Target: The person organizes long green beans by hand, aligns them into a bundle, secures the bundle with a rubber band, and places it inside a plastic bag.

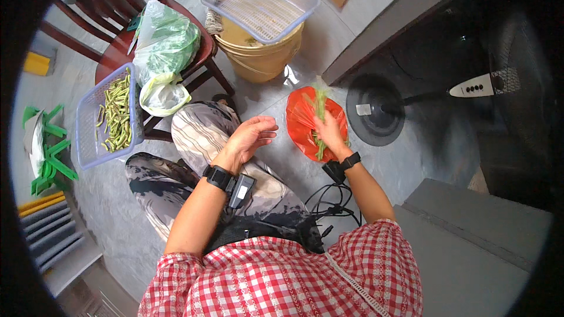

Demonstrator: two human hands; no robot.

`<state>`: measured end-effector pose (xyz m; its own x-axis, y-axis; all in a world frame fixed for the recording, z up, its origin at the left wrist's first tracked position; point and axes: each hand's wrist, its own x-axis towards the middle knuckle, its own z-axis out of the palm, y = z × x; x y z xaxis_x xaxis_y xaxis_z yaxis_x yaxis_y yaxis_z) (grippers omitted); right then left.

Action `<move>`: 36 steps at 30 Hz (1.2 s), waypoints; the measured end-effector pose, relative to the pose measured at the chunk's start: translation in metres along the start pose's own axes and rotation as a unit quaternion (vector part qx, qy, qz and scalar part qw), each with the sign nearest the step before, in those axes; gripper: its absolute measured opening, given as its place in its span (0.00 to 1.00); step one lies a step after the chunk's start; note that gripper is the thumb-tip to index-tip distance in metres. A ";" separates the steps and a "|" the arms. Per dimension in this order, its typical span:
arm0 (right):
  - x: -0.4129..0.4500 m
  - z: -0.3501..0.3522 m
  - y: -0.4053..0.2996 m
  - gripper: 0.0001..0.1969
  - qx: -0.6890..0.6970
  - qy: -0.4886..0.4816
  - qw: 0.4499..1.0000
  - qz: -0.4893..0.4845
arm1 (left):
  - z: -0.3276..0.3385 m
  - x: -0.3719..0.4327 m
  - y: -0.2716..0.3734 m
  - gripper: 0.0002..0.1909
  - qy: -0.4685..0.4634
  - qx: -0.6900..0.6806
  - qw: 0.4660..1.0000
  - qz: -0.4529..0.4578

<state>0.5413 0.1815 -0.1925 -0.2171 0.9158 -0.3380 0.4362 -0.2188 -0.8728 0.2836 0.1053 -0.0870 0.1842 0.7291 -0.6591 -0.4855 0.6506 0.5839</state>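
My right hand [329, 133] is over a red plastic bag [298, 130] on the floor. It grips a bunch of green stems [320, 105], whose upper end is blurred. More green pieces show below that hand, against the bag. My left hand [252, 137] is above my knee, fingers extended and a little apart, with nothing visible in it. To the left, cut green bean pods [118, 116] lie in a light purple plastic basket [88, 141]. A small whitish plastic bag [165, 97] hangs beside that basket.
A wooden chair [110, 64] bears a clear bag of green leaves [165, 42]. Behind my knees stands a yellowish bucket [260, 61] with a plastic basket [260, 2] across its top. On the right are a fan base [374, 119] and grey boxes [462, 246]. Black cables [335, 207] lie by my right wrist.
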 end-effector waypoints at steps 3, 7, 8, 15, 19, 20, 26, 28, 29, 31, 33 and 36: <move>-0.030 0.024 -0.063 0.11 -0.090 -0.085 0.982 -0.139 | 0.009 0.001 -0.004 0.32 -0.008 0.108 0.994 -0.030; -0.052 0.063 -0.116 0.15 -0.116 -0.246 0.941 -0.203 | 0.009 0.004 -0.006 0.37 -0.076 0.034 0.996 -0.020; -0.053 0.070 -0.123 0.17 -0.136 -0.244 0.925 -0.259 | 0.007 0.006 -0.005 0.27 -0.046 0.022 0.999 0.011; -0.012 0.025 -0.064 0.15 -0.063 -0.240 0.944 -0.217 | -0.020 0.001 -0.002 0.18 0.064 -0.150 0.984 0.067; 0.039 -0.045 0.025 0.10 -0.272 -0.112 0.955 -0.024 | -0.025 0.000 -0.001 0.19 0.036 -0.167 0.982 0.085; 0.043 -0.049 0.047 0.10 -0.286 -0.121 0.950 -0.034 | -0.024 -0.001 -0.002 0.19 0.045 -0.147 0.984 0.090; 0.045 -0.045 0.112 0.14 -0.400 -0.121 0.908 -0.033 | -0.014 -0.002 -0.001 0.19 0.066 -0.099 0.991 0.056; 0.045 -0.038 0.115 0.13 -0.396 -0.137 0.908 -0.010 | -0.012 -0.003 0.000 0.19 0.067 -0.090 0.992 0.050; 0.046 -0.036 0.114 0.12 -0.392 -0.144 0.909 -0.002 | -0.011 -0.003 0.001 0.19 0.069 -0.093 0.992 0.043; 0.044 -0.033 0.112 0.11 -0.331 -0.159 0.930 -0.008 | -0.009 -0.002 0.002 0.19 0.076 -0.098 0.992 0.036; 0.041 -0.034 0.109 0.09 -0.201 -0.170 0.963 0.054 | -0.008 -0.002 0.002 0.18 0.078 -0.111 0.990 0.030; 0.036 -0.043 0.098 0.07 -0.099 -0.163 0.978 0.084 | -0.005 -0.002 0.002 0.17 0.074 -0.114 0.990 0.031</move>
<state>0.6142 0.2072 -0.2753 -0.3806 0.7090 -0.5937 0.6430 -0.2585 -0.7209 0.2778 0.1037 -0.0868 0.0283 0.7162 -0.6974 -0.6757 0.5278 0.5146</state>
